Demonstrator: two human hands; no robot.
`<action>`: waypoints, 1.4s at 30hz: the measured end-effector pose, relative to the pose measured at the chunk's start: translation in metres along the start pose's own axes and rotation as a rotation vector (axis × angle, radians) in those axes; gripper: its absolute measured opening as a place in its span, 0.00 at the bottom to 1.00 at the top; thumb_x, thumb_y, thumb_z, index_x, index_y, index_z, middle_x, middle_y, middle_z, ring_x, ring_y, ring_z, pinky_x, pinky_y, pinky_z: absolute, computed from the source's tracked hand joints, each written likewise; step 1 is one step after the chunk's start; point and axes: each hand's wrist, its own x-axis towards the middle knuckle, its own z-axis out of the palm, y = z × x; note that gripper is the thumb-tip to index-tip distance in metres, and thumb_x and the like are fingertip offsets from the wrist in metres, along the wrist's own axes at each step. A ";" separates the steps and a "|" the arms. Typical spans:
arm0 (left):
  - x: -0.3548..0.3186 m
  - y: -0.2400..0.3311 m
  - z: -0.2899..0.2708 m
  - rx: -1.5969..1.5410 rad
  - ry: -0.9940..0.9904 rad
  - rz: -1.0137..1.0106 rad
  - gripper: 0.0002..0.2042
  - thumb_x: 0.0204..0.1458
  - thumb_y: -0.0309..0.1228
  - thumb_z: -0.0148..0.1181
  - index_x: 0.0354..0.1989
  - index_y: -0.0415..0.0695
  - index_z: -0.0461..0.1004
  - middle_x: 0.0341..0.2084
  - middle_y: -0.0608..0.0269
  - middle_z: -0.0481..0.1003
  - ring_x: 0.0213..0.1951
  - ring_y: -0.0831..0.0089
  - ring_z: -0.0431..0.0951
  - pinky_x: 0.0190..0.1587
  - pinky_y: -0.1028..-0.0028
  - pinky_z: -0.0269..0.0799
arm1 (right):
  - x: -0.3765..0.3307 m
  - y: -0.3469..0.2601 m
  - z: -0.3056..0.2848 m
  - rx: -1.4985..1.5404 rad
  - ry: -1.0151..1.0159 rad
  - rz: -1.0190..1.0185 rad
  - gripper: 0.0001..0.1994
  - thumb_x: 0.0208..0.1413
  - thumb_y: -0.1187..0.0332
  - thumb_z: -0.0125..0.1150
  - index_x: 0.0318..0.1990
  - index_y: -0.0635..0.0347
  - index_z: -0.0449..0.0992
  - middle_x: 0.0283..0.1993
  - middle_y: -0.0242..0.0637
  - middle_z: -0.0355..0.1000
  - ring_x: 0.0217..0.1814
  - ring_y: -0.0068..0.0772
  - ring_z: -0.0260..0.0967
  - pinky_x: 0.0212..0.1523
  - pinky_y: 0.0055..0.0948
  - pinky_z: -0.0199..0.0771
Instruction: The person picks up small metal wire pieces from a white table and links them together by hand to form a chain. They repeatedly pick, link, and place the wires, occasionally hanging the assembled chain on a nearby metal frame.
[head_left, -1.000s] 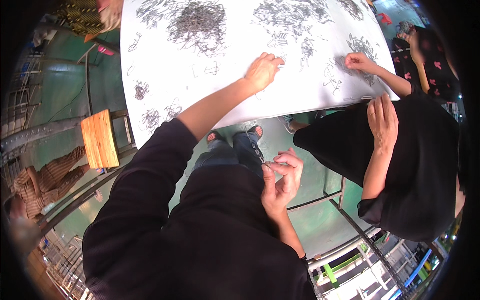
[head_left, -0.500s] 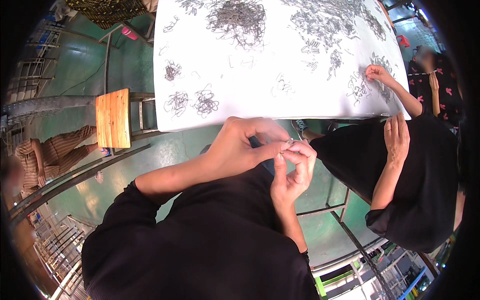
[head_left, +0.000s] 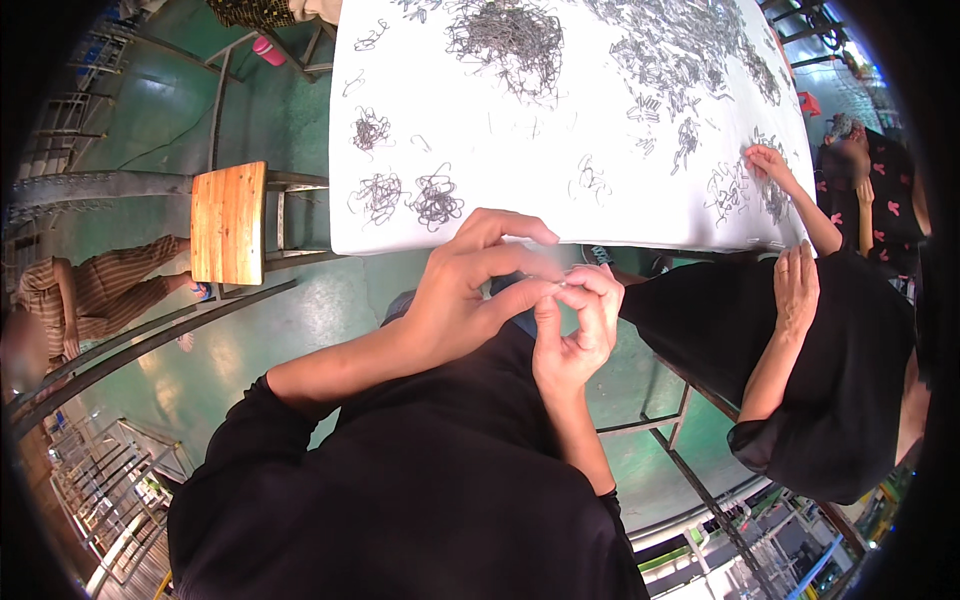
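Observation:
My left hand (head_left: 472, 288) and my right hand (head_left: 578, 335) meet in front of my chest, just off the near edge of the white table (head_left: 510, 205). Thumbs and fingertips of both are pinched together around something tiny, too small and blurred to name. Beyond them on the table lie small dark wire-like pieces: a large tangled pile (head_left: 508, 45) at the back, and smaller heaps, one (head_left: 437, 202) near the front left edge. A loose few pieces (head_left: 590, 178) rest right of the middle.
At my right a co-worker in black reaches one hand (head_left: 768, 162) to a heap (head_left: 728, 190); the other hand (head_left: 797, 290) lies at the table edge. More dark pieces (head_left: 690, 60) spread over the back right. A wooden stool (head_left: 228, 225) stands left. Another seated person (head_left: 105, 295) is farther left.
My hands stay pinched together; the left index finger has lifted a little. The table appears shifted slightly right and up in the view. The co-worker's hands have barely moved.

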 end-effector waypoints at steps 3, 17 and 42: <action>-0.008 -0.001 -0.006 -0.068 0.011 -0.042 0.09 0.44 0.22 0.66 0.35 0.46 0.80 0.43 0.64 0.74 0.45 0.67 0.70 0.41 0.71 0.69 | 0.005 0.016 -0.001 0.035 -0.059 0.056 0.09 0.46 0.76 0.66 0.35 0.59 0.75 0.39 0.32 0.69 0.42 0.36 0.69 0.49 0.38 0.67; -0.019 0.004 -0.021 -0.053 0.023 0.000 0.09 0.42 0.19 0.66 0.33 0.43 0.80 0.34 0.65 0.74 0.38 0.68 0.72 0.51 0.68 0.72 | 0.140 0.183 0.145 -0.757 -0.610 0.709 0.12 0.50 0.56 0.64 0.38 0.51 0.82 0.41 0.34 0.79 0.41 0.35 0.75 0.44 0.35 0.73; 0.006 0.046 0.048 -0.199 -0.531 0.317 0.07 0.46 0.18 0.63 0.33 0.40 0.79 0.29 0.62 0.78 0.33 0.68 0.75 0.36 0.73 0.71 | -0.012 -0.069 -0.121 0.669 0.388 0.668 0.03 0.53 0.77 0.62 0.34 0.64 0.75 0.39 0.34 0.71 0.33 0.21 0.67 0.30 0.20 0.64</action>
